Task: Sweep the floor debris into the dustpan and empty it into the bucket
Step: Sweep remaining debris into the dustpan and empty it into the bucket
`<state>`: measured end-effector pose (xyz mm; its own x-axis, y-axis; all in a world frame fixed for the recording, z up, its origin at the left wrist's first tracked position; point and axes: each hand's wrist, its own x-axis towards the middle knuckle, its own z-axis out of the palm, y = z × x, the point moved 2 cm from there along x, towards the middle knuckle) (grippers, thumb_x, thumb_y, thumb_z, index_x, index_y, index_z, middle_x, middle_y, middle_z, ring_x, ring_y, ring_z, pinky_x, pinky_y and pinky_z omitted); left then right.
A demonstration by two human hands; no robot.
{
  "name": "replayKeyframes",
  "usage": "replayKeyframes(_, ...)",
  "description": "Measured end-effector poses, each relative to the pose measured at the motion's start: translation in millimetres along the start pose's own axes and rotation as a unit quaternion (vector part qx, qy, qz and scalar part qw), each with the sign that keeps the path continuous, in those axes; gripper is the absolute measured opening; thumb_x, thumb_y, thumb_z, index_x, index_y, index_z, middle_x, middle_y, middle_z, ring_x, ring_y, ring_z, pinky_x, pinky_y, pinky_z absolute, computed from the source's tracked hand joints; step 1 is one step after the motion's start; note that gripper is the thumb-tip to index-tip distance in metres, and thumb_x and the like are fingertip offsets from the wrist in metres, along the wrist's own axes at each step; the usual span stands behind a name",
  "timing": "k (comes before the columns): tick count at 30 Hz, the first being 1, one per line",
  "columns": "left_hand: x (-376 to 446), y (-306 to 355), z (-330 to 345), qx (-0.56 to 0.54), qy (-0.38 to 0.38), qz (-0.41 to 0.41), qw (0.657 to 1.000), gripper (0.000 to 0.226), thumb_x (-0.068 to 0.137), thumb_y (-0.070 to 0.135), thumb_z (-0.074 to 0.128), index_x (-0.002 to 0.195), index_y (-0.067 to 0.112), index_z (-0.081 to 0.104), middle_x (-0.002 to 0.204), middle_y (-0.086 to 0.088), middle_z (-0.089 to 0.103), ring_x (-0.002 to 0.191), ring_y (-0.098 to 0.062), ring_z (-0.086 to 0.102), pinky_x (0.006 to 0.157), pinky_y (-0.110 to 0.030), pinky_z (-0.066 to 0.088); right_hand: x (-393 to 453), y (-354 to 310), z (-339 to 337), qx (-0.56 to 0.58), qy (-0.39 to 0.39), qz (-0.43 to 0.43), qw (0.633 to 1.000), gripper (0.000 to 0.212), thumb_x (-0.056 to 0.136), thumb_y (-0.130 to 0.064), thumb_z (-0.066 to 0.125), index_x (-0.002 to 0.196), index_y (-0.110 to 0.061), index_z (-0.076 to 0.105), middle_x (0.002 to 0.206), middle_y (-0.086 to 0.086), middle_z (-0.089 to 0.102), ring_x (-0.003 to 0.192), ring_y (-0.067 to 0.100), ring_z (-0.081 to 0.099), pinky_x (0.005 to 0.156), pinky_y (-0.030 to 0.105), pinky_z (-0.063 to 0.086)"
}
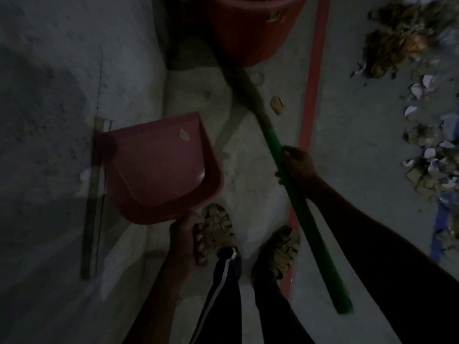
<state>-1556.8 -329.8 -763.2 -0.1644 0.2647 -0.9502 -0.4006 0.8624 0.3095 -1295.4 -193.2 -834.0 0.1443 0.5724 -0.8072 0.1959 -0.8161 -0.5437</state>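
Observation:
My left hand (pixel 185 240) grips the handle of a pink dustpan (pixel 159 167), held above the floor with its mouth pointing away from me. One small tan scrap (pixel 184 134) lies in the pan. My right hand (pixel 296 167) is closed around the green handle of a broom (pixel 308 219), whose brownish bristle end runs up toward the red bucket (pixel 250 28) at the top. Another tan scrap (pixel 277 105) lies on the floor beside the broom. A heap of debris (pixel 407 43) and scattered paper bits (pixel 432 155) sit at the right.
The floor is grey concrete with a red painted stripe (pixel 311 95) running top to bottom. My two sandalled feet (pixel 250 242) stand at the bottom centre. A thin strip (pixel 92 194) lies along the wall at the left. Lighting is dim.

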Motion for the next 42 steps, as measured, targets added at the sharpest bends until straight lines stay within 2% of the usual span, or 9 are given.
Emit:
replayKeyframes(4,0.8,1.7,11.8,0.010,0.007,0.002,1.000,0.031,0.090,0.016,0.052,0.062,0.014,0.041,0.044,0.000,0.031,0.030,-0.014,0.025,0.043,-0.017,0.021,-47.1,81.0,-61.3,-0.020,0.098,0.001,0.995,0.043,0.099,-0.022,0.057,0.141,-0.016,0.053,0.109,0.016,0.066,0.058,0.028,0.068,0.049,0.040,0.056)
replayKeyframes(9,-3.6,4.4,32.0,0.017,-0.024,0.003,1.000,0.031,0.092,0.012,0.050,0.063,0.014,0.039,0.043,0.002,0.031,0.029,-0.012,0.026,0.038,-0.014,0.023,-93.4,150.9,-132.2,-0.082,0.222,0.015,0.972,0.049,0.098,-0.019,0.060,0.145,-0.016,0.048,0.082,0.020,0.070,0.058,0.034,0.068,0.056,0.046,0.060)
replayKeyframes(14,-5.4,-6.0,52.5,0.068,-0.020,0.005,0.997,0.028,0.089,0.013,0.049,0.064,0.015,0.039,0.043,0.003,0.032,0.029,-0.011,0.026,0.037,-0.015,0.023,-93.2,178.0,-166.3,-0.059,0.316,-0.035,0.946,0.052,0.097,-0.014,0.059,0.146,-0.008,0.043,0.122,0.022,0.061,0.066,0.033,0.067,0.041,0.024,0.054)
replayKeyframes(16,-8.3,-12.8,62.9,0.080,-0.024,0.010,0.996,0.028,0.090,0.011,0.048,0.063,0.014,0.038,0.041,0.003,0.032,0.028,-0.011,0.026,0.036,-0.015,0.023,-91.8,178.0,-163.4,-0.045,0.315,-0.053,0.946,0.054,0.096,-0.014,0.061,0.146,-0.008,0.042,0.131,0.017,0.053,0.069,0.034,0.067,0.042,0.025,0.053)
replayKeyframes(20,-14.5,-31.3,82.0,0.103,-0.032,0.001,0.994,0.032,0.091,0.010,0.050,0.062,0.013,0.039,0.041,0.002,0.033,0.027,-0.011,0.027,0.037,-0.015,0.023,-89.8,174.9,-138.5,-0.063,0.268,-0.106,0.955,0.060,0.090,-0.025,0.063,0.144,-0.008,0.044,0.122,0.008,0.051,0.070,0.031,0.066,0.045,0.033,0.055)
replayKeyframes(23,-18.6,-44.8,96.4,0.123,-0.038,-0.002,0.992,0.031,0.091,0.010,0.049,0.062,0.013,0.038,0.041,0.002,0.033,0.027,-0.011,0.027,0.038,-0.015,0.022,-83.2,176.3,-121.6,-0.131,0.188,-0.132,0.964,0.066,0.084,-0.036,0.058,0.142,-0.008,0.048,0.128,0.016,0.049,0.095,0.036,0.063,0.076,0.046,0.055)
replayKeyframes(26,-22.8,-55.9,111.4,0.141,-0.045,-0.005,0.989,0.032,0.090,0.009,0.049,0.061,0.014,0.037,0.041,0.002,0.032,0.027,-0.011,0.027,0.040,-0.016,0.022,-75.0,177.5,-113.7,-0.183,0.140,-0.108,0.967,0.060,0.086,-0.019,0.065,0.141,-0.002,0.050,0.126,0.024,0.051,0.108,0.037,0.056,0.089,0.038,0.045)
replayKeyframes(32,-26.0,-70.2,138.4,0.200,-0.063,0.016,0.978,0.024,0.076,0.016,0.055,0.059,0.014,0.038,0.043,0.001,0.033,0.029,-0.013,0.026,0.041,-0.017,0.022,-71.3,201.7,-147.8,-0.174,0.192,-0.053,0.964,0.058,0.088,-0.011,0.064,0.144,-0.007,0.046,0.131,0.019,0.045,0.110,0.035,0.054,0.086,0.030,0.041)
replayKeyframes(42,-29.8,-92.4,182.3,0.246,-0.069,0.011,0.967,0.033,0.084,0.014,0.054,0.054,0.016,0.040,0.045,0.000,0.031,0.030,-0.015,0.027,0.044,-0.019,0.022,-109.8,237.1,-226.9,-0.204,0.345,-0.030,0.916,0.059,0.088,-0.010,0.063,0.141,-0.006,0.038,0.149,0.015,0.030,0.080,0.042,0.058,0.064,0.043,0.047)
